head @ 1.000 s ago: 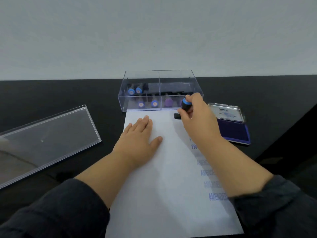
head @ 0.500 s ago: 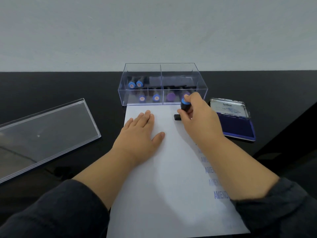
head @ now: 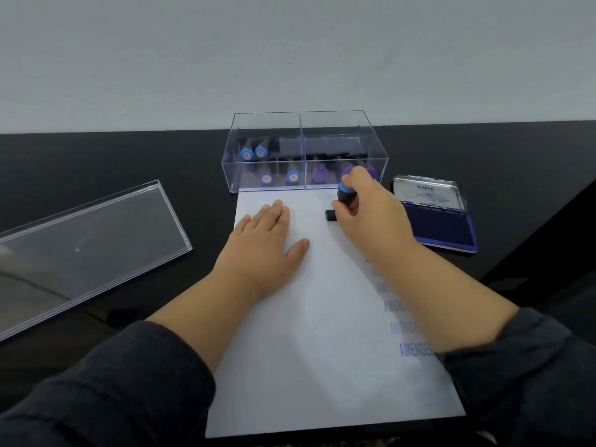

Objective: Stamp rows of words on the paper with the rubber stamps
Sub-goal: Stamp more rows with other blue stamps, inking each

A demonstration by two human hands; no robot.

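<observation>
A white sheet of paper (head: pixel 309 343) lies on the black table in front of me. My left hand (head: pixel 267 246) rests flat on its upper left part, fingers straight. My right hand (head: pixel 371 217) grips a black rubber stamp with a blue cap (head: pixel 345 196) and holds its base down on the paper near the top right corner. Blue stamped words reading AMENDED (head: pixel 414 349) run in a column down the right side, partly hidden by my right forearm.
A clear plastic box (head: pixel 304 175) with several blue- and purple-capped stamps stands just beyond the paper. An open blue ink pad (head: pixel 440 224) lies to the right. The box's clear lid (head: pixel 80 250) lies at the left.
Both hands hold their places on the paper, the stamp staying at the top right corner. The whole scene sits slightly lower in view from head movement.
</observation>
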